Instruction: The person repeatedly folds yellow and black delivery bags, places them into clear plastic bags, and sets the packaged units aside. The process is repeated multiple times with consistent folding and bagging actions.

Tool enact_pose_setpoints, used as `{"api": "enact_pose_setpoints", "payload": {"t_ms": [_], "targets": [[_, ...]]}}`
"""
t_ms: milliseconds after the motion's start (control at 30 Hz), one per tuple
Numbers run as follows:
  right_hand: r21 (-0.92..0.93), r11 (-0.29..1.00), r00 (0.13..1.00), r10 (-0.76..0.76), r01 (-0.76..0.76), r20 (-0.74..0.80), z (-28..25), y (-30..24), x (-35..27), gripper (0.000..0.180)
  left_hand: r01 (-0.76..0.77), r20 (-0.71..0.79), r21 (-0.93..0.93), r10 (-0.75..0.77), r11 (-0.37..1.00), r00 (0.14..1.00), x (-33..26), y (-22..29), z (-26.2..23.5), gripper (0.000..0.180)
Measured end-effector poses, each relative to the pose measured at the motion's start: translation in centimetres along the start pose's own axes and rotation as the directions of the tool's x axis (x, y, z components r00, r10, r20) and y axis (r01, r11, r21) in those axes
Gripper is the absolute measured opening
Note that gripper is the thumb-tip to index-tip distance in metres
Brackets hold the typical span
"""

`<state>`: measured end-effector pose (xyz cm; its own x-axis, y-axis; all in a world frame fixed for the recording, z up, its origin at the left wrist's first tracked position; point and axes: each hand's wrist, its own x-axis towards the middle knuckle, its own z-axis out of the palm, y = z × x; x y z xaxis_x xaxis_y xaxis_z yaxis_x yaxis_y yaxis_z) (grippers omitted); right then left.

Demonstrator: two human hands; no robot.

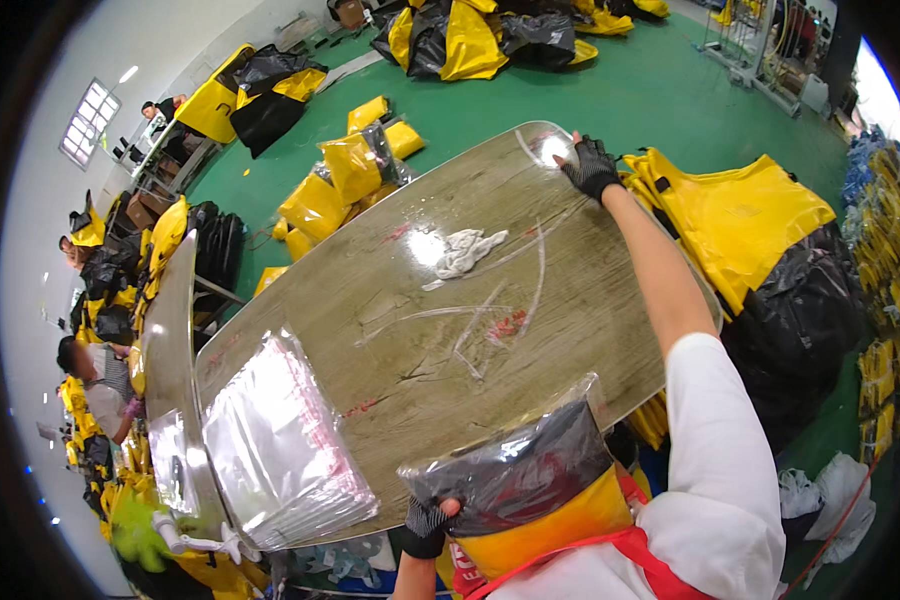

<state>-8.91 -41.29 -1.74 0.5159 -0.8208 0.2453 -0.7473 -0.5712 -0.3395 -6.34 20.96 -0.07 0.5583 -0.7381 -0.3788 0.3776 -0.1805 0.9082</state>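
Against my body, at the table's near edge, my left hand [428, 525] grips a clear plastic package [530, 485] by its left end, thumb on top. Folded black and yellow material shows through the film. My right arm stretches out to the table's far right corner. There my right hand [592, 168], in a dark fingerless glove, rests at the rim with its fingers apart, holding nothing. A stack of clear plastic bags [280, 440] lies on the left part of the wood-patterned table [400, 350]. Beyond the table's middle sits a crumpled white cloth [465, 252].
Yellow and black bags [750, 230] are piled right of the table. Yellow packages [345, 175] lie on the green floor beyond it. A second table [170, 340] stands on the left, with a person [105, 380] beside it. White plastic bags [835, 495] lie at lower right.
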Motion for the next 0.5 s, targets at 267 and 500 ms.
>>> {"api": "enact_pose_setpoints", "payload": {"t_ms": [267,500], "targets": [[0.069,0.890,0.834,-0.447,0.450,0.324,2.8,-16.7,-23.6,0.076,-0.540,-0.444,-0.112,0.444,0.835,0.779,-4.9,5.2,-10.0,0.054],[0.589,0.512,0.563,-0.819,0.625,0.115,-3.7,-4.9,-40.6,0.029,-0.732,-0.591,-0.034,0.577,0.680,0.564,11.1,25.0,-5.0,0.063]]}}
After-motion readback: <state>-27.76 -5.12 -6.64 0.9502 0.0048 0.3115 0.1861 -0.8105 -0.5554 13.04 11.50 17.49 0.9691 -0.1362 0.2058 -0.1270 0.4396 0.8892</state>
